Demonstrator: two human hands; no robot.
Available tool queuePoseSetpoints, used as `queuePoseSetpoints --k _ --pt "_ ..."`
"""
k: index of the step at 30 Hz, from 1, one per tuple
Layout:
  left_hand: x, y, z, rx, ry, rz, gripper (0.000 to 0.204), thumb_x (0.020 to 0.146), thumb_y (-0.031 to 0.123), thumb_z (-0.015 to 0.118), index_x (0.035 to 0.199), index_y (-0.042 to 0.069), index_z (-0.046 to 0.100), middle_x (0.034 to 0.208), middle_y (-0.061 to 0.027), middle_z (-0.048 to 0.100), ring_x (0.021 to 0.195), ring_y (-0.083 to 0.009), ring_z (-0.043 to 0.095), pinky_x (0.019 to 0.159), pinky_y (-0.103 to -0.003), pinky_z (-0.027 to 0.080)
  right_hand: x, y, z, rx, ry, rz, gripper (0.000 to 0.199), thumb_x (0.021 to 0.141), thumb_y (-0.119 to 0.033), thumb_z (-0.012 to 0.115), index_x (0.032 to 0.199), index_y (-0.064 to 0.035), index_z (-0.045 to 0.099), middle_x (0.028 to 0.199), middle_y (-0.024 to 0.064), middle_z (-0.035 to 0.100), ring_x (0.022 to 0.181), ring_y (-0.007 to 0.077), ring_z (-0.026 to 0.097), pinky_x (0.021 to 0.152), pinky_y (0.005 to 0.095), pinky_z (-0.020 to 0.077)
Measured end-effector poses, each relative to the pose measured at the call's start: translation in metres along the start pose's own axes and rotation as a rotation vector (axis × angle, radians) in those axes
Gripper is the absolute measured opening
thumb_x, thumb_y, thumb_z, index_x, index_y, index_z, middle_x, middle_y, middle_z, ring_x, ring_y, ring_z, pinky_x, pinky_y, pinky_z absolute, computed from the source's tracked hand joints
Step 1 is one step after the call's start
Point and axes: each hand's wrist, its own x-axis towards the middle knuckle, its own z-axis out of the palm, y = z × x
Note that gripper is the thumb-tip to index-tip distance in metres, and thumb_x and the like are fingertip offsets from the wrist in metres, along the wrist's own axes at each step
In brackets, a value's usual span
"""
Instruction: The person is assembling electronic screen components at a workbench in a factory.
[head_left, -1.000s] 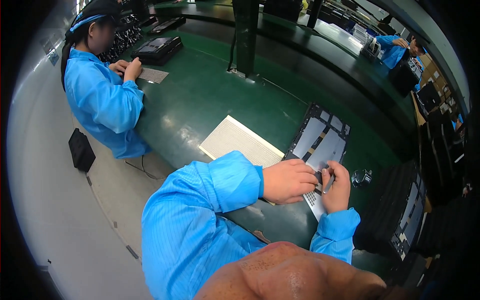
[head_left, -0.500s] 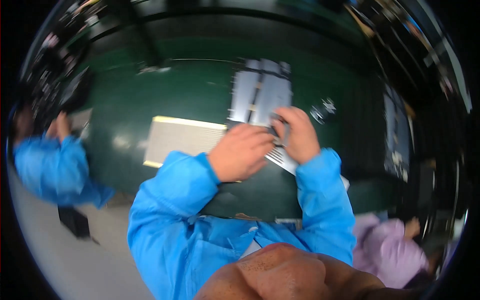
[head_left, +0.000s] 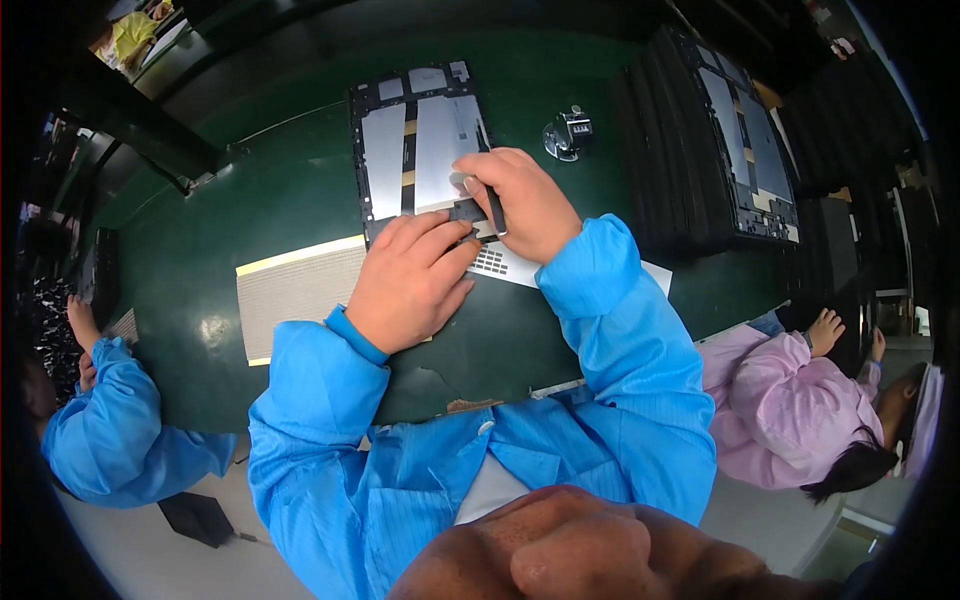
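Since a second earlier, your view had swung rightward, bringing a co-worker in pink (head_left: 790, 405) into sight at right. The black-and-silver panel (head_left: 437, 140) lay before you on the green table (head_left: 520, 345). Over its near right part, your right hand (head_left: 525, 205) was closed on a slim dark tool (head_left: 497, 212); your left hand (head_left: 410, 285) rested bent-fingered at its near edge, but whether it gripped anything, I could not tell. A yellow-edged sheet (head_left: 300, 295) lay left, a white sheet (head_left: 520, 266) near right, a stack of dark panels (head_left: 660, 150) far right.
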Motion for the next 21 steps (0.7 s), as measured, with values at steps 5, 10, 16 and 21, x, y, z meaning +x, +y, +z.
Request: queuePoseSetpoints --k 5,10,16,21 --pt "0.000 -0.003 -0.001 -0.003 0.001 0.016 0.028 0.068 0.012 0.070 0.095 0.007 0.064 0.113 -0.0120 0.056 0.109 -0.0319 0.050 0.091 -0.043 0.040 0.013 -0.012 -0.020 0.199 0.319 -0.049 0.017 0.092 -0.014 0.054 0.103 -0.0023 0.059 0.085 0.0099 0.056 0.082 0.0230 0.057 0.073 0.0317 0.0476" --pt "-0.001 -0.005 -0.002 0.014 0.011 0.012 0.019 0.071 0.012 0.069 0.089 0.007 0.066 0.113 -0.0127 0.057 0.109 -0.0318 0.050 0.091 -0.043 0.040 -0.014 -0.034 -0.057 1.052 0.341 0.441 0.021 0.095 -0.022 0.051 0.092 -0.0014 0.051 0.084 0.0080 0.056 0.076 0.0169 0.061 0.069 0.0308 0.0526" --pt "-0.001 -0.004 -0.003 0.020 -0.016 0.000 0.019 0.071 0.012 0.069 0.090 0.008 0.068 0.113 -0.0140 0.057 0.109 -0.0322 0.050 0.092 -0.043 0.040 -0.043 -0.016 -0.074 0.602 0.268 0.738 0.011 0.087 -0.007 0.060 0.093 -0.0050 0.051 0.084 0.0061 0.057 0.074 0.0134 0.058 0.070 0.0283 0.0501" --pt "0.000 0.000 -0.003 0.025 -0.013 -0.010 0.014 0.071 0.013 0.068 0.085 0.009 0.069 0.111 -0.0117 0.057 0.110 -0.0300 0.050 0.093 -0.042 0.039 -0.035 0.003 -0.076 0.079 0.402 0.373 0.023 0.086 -0.002 0.057 0.109 -0.0015 0.056 0.093 0.0085 0.058 0.083 0.0165 0.057 0.073 0.0285 0.0473"
